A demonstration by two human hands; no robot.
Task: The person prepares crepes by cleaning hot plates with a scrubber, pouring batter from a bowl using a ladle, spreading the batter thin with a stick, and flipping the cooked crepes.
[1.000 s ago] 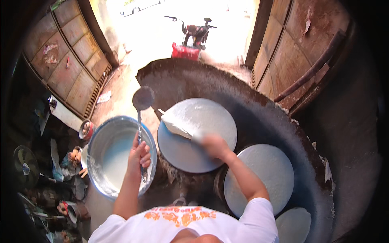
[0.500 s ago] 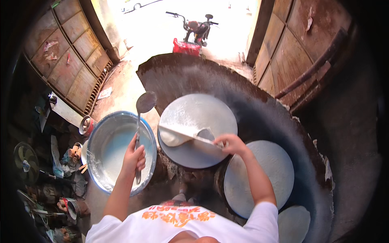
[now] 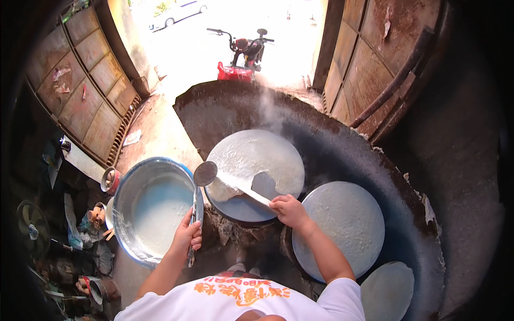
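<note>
My left hand (image 3: 185,235) is closed around the handle of a metal ladle (image 3: 205,174), whose round bowl points away from me between the basin and the griddle. To its left stands a wide blue-rimmed basin (image 3: 117,224) with white batter (image 3: 160,214) in it. My right hand (image 3: 290,211) grips one end of a long pale spreader (image 3: 247,191), laid across the middle griddle (image 3: 243,209). White batter (image 3: 257,147) coats most of that round plate, with bare patches near its centre and near edge. The spreader's far end lies against the batter.
A second round griddle (image 3: 342,230) with a pale layer is on the right, and a third (image 3: 388,291) sits nearer me. A dark curved counter edge (image 3: 193,107) surrounds them. Steam rises behind the middle griddle. Left are clutter and a fan (image 3: 33,230); beyond, a red-and-black bike (image 3: 241,59).
The heap of batter on the middle griddle has been spread into a wider layer. My right hand has moved nearer me with the spreader. The ladle's bowl has come nearer me and slightly right.
</note>
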